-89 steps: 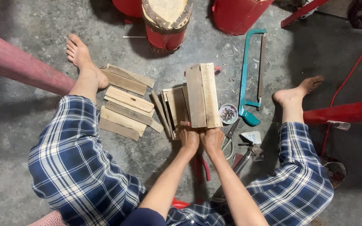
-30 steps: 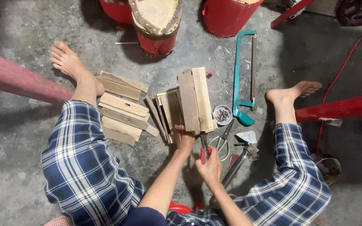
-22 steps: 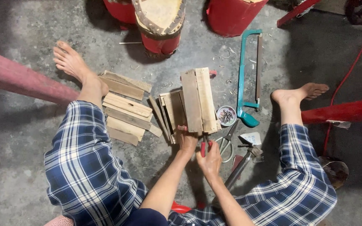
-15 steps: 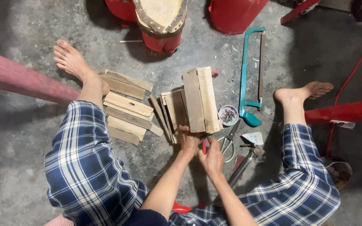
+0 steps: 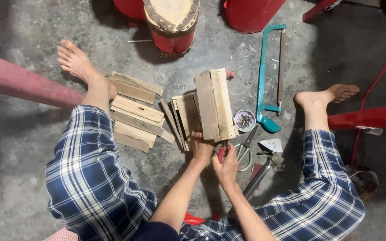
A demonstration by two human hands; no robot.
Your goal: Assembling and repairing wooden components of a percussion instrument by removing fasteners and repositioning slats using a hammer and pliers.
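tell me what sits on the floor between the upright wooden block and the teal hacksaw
In the head view, a small round tin of nails sits on the concrete between the wooden block and the hacksaw, with scissors just below it.

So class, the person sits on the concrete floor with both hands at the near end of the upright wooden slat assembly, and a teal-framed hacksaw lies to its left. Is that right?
One detail is wrong. The teal-framed hacksaw lies to the right of the upright wooden slat assembly, not its left, as the head view shows. Both hands, left and right, are at its near end, on the concrete floor.
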